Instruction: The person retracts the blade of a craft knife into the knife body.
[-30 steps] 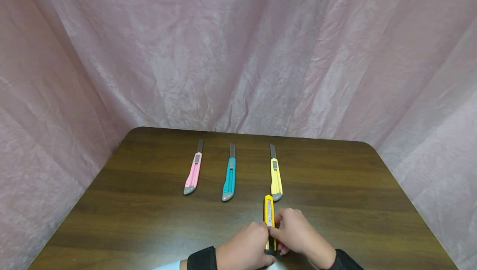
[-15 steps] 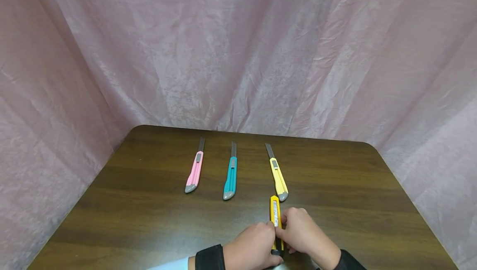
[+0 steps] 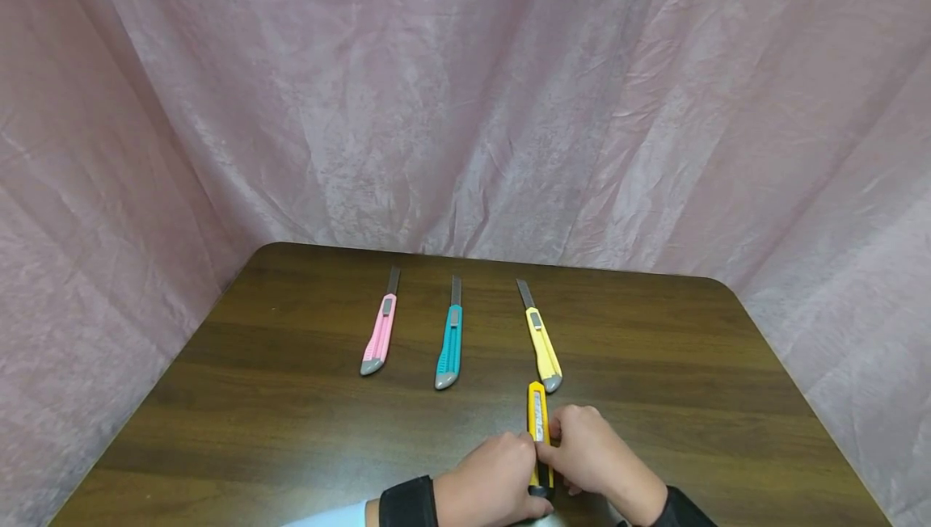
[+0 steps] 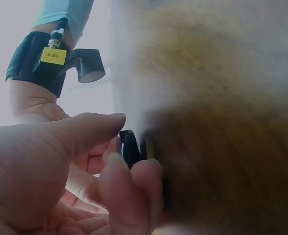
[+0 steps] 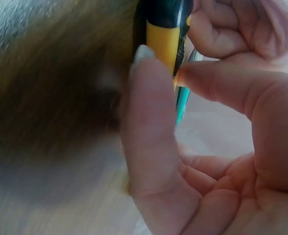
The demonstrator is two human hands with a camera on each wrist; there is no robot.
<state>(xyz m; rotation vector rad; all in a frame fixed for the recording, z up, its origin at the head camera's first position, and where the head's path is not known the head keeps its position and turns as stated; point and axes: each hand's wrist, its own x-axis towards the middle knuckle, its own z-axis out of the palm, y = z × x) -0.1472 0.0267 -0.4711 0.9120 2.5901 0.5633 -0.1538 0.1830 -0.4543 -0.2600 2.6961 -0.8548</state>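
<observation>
In the head view, a yellow-and-black utility knife [image 3: 538,414] points away from me near the table's front, with no blade showing at its far tip. My right hand [image 3: 591,448] pinches its side between thumb and forefinger; the right wrist view shows them on the yellow body [image 5: 162,44]. My left hand [image 3: 489,480] grips the near end from the other side. Thumb and fingers surround its black end cap [image 4: 130,148] in the left wrist view. The knife's far tip lies right beside the grey butt of a pale yellow utility knife [image 3: 542,345], which lies slanted.
Two more utility knives, one pink [image 3: 380,333] and one teal [image 3: 450,341], lie to the left with their blades extended toward the back. The brown wooden table [image 3: 254,398] has rounded far corners. A pinkish curtain [image 3: 436,107] hangs behind and around it.
Both hands have shifted slightly right with the yellow-and-black utility knife. The pale yellow knife's butt has swung right and its blade tip left. Over the last half second almost nothing moved.
</observation>
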